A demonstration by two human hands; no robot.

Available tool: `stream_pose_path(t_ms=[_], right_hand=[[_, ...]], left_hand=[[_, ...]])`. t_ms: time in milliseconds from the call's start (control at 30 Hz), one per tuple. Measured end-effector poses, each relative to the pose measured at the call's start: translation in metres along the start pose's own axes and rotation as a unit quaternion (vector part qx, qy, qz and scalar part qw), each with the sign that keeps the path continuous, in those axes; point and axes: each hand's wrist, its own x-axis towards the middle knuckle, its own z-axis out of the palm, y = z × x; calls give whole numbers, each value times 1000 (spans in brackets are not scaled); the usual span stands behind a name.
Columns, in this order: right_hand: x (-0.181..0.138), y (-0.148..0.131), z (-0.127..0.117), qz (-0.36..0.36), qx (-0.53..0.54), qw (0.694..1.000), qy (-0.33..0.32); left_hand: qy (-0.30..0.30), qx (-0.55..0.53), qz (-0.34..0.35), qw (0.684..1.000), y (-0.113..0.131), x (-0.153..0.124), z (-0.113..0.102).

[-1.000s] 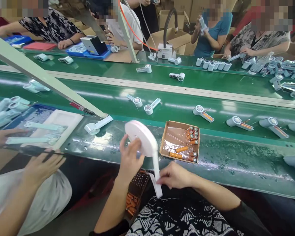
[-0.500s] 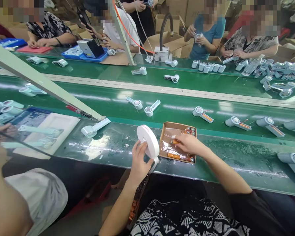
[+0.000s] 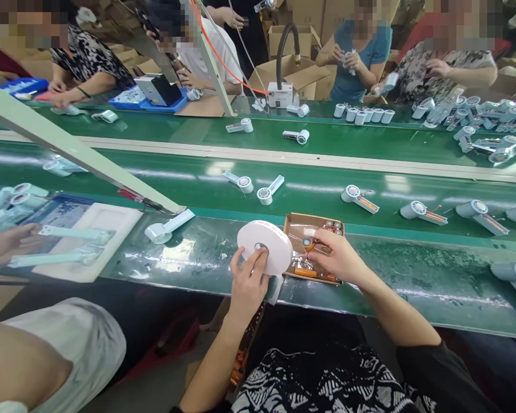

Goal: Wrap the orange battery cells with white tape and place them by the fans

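Note:
A wide roll of white tape point(image 3: 247, 241) is in my left hand point(image 3: 248, 289), fingers at its core and against its face. The tape's loose end hangs at the bench edge below the roll. My right hand point(image 3: 341, 259) pinches an orange battery point(image 3: 307, 245), its round end turned towards the roll, above a shallow cardboard box point(image 3: 287, 222). A small white piece point(image 3: 309, 232) shows at the fingertips; whether it sticks to the battery I cannot tell. Inside the box lie more orange batteries point(image 3: 305, 272) and clear plastic film.
Handheld fan bodies point(image 3: 351, 194) lie along the green conveyor point(image 3: 189, 172). One fan housing point(image 3: 159, 231) rests on the bench at left, below a slanted metal post point(image 3: 90, 155). A co-worker's hand point(image 3: 23, 238) is by a white board point(image 3: 120, 229). Several people work across the belt.
My left hand has turned the tape roll so its flat face shows more. My right hand has shifted slightly right, and the battery's end now faces me. Near-belt fans have moved slightly right.

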Motion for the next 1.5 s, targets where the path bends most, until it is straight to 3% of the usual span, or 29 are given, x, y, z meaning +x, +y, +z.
stream_pose_path(t_ms=[133,267,333,400,467,533,633,733,800,900,1000,1067,1133,1200,1267,1367,1433,1500], right_hand=[[3,-4,3,55,-2,998,-23],[6,-2,4,40,-79,996,-29],[6,4,7,43,-45,998,7],[6,11,17,57,60,992,92],[7,20,34,72,188,952,230],[8,24,54,63,316,884,338],[5,21,75,38,427,813,393],[8,17,70,40,423,814,397],[22,19,50,32,407,819,404],[45,35,-1,-45,394,781,482],[35,57,-54,-95,364,745,550],[7,67,-71,-75,340,760,549],[-23,73,-70,-32,326,783,528],[-45,77,-59,10,328,796,510],[-55,77,-50,32,339,796,500],[-54,71,-47,34,359,796,487],[-52,65,-50,29,375,795,477],[-55,63,-54,25,385,793,472]], left_hand=[[-9,17,-12,1000,3,-2,0],[-11,20,-22,999,2,-3,3],[-16,22,-30,999,5,-1,4],[-26,37,-48,998,12,1,7],[-36,61,-71,995,21,2,14],[-33,82,-89,992,32,2,27],[-8,104,-110,989,54,3,46],[40,86,-123,988,74,8,54],[46,53,-111,991,73,12,51],[-7,20,-96,995,36,11,34],[-92,47,-209,972,-32,-4,20],[-185,56,-285,939,-75,-14,20],[-204,50,-308,928,-102,-14,29],[-176,35,-279,943,-107,6,42],[-187,24,-213,959,-94,49,62],[-290,30,-133,947,-67,135,105],[-329,46,-132,934,-55,184,135],[-369,58,-134,918,-50,214,160]])
